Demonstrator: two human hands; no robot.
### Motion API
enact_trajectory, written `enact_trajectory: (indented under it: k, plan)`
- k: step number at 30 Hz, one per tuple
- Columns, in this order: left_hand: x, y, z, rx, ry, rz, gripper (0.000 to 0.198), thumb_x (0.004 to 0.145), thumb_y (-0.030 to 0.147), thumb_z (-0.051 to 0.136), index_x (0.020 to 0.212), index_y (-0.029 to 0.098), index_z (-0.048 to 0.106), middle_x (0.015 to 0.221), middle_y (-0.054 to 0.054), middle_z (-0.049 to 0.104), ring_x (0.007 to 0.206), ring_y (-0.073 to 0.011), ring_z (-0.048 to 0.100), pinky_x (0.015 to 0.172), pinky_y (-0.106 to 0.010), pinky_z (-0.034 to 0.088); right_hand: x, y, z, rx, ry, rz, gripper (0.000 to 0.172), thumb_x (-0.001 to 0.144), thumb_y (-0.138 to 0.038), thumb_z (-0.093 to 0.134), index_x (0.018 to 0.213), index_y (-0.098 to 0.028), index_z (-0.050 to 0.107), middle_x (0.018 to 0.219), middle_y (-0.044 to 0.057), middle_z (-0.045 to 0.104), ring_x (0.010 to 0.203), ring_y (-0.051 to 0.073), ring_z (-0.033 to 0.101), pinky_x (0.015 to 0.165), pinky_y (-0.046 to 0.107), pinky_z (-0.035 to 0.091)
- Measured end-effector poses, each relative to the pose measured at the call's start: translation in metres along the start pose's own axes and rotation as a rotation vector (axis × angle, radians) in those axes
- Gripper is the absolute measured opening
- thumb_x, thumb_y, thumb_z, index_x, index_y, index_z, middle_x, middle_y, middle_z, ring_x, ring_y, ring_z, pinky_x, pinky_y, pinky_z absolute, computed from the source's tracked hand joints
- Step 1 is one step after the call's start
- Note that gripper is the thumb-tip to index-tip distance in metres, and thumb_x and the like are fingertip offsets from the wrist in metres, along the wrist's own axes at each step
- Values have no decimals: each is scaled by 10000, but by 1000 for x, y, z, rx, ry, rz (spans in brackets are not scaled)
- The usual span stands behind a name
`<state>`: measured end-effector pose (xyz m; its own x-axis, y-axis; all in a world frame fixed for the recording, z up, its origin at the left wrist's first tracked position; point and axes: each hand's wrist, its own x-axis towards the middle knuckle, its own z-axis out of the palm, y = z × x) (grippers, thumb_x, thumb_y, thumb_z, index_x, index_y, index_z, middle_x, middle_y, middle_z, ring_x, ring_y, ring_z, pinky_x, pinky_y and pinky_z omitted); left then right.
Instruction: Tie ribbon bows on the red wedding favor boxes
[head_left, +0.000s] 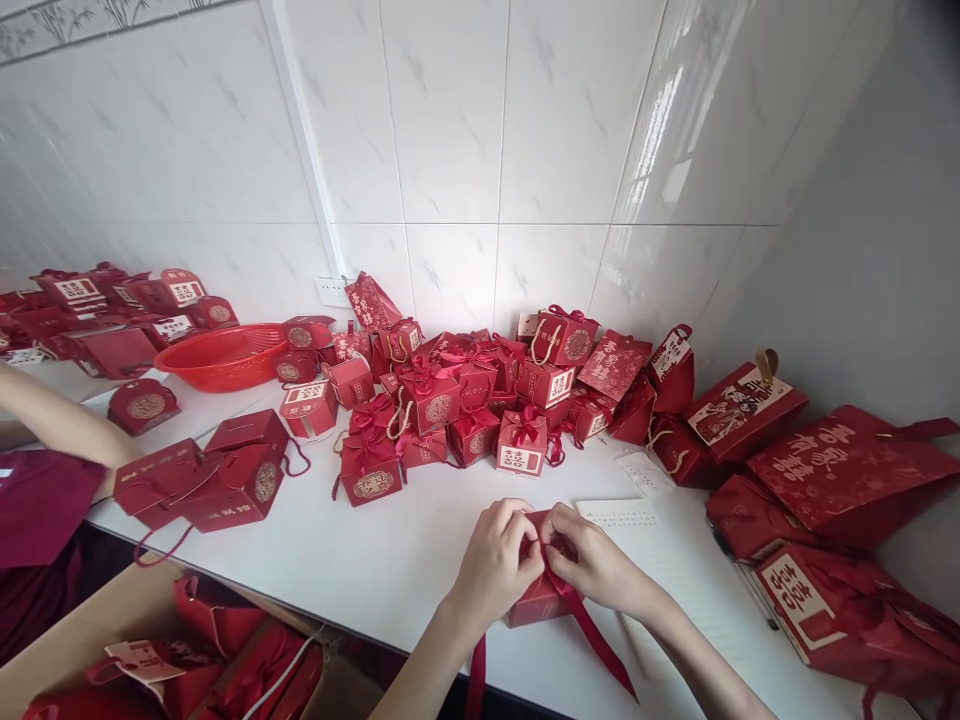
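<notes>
Near the front edge of the white surface (420,560), a small red box (534,606) sits beneath both hands. Left hand (495,558) and right hand (591,556) pinch its red ribbon (600,640) above the top, fingers nearly closed; a notebook (671,555) lies just beside.

Orange bskt (206,376), notebk (686,590) on tbl (405,555); socket (331,292) abv.
</notes>
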<state>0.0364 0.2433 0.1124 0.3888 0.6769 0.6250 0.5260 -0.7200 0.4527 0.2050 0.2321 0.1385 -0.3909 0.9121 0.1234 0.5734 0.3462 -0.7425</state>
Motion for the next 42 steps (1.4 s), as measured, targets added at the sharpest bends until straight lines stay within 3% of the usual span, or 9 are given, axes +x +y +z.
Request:
enact_trajectory:
  k: [5,9,13,18,22,26,29,36,42]
  plan:
    - [1,5,-1,-18,-137,-41,220,678,6,501,773,194,437,924,-40,574,862,-210,567,757,-381,520,4,7,-6,169,-127,-5,98,716,-100,449,703,-194,471,800,6,466,757,150,484,714,287,416]
    - [1,6,-1,-78,-135,-54,241,649,-1,493,768,197,424,930,-48,560,867,-206,565,747,-354,529,5,8,-13,192,-215,-11,100,689,-107,499,734,-196,508,827,0,475,786,148,472,745,281,415]
    - [0,4,-1,-119,-118,-68,251,638,5,497,782,202,439,933,-48,550,876,-198,565,742,-329,532,6,6,-12,272,-178,36,67,669,-147,546,675,-189,495,793,-7,468,723,133,447,676,262,395]
    - [-1,3,-1,-101,-110,-10,205,680,40,535,785,201,463,934,-47,579,876,-203,577,761,-343,535,4,12,-11,471,-145,113,169,702,-309,605,653,-178,509,711,-16,459,646,119,402,635,263,357]
    - [-1,3,-1,-75,-123,-8,200,702,33,517,790,205,464,953,-50,584,911,-201,592,785,-344,546,3,11,-13,426,-170,100,124,713,-266,595,661,-177,527,734,-14,475,651,120,409,624,261,352]
    - [-1,7,2,55,-86,-11,218,678,15,481,769,209,435,902,-29,593,837,-194,608,981,-529,448,6,5,-14,246,-176,77,96,681,-150,577,641,-179,494,760,-16,481,671,122,432,639,260,370]
    - [-3,12,4,95,-34,-35,221,676,16,474,772,210,427,859,-18,594,809,-191,618,1022,-597,380,9,6,-15,282,-223,61,105,675,-149,583,639,-178,488,755,-21,463,667,117,421,637,256,355]
    - [-5,12,4,25,-11,-35,213,674,25,511,781,205,470,920,-33,608,857,-213,614,937,-527,464,3,17,-22,515,-233,52,249,709,-297,572,605,-195,370,712,-26,387,672,126,378,629,262,331]
    - [-3,11,9,-100,100,-140,257,620,-3,456,755,208,396,903,-48,569,887,-213,608,724,-346,534,-1,7,-19,257,-217,63,217,688,-168,555,615,-201,353,734,-18,410,659,123,359,605,257,315]
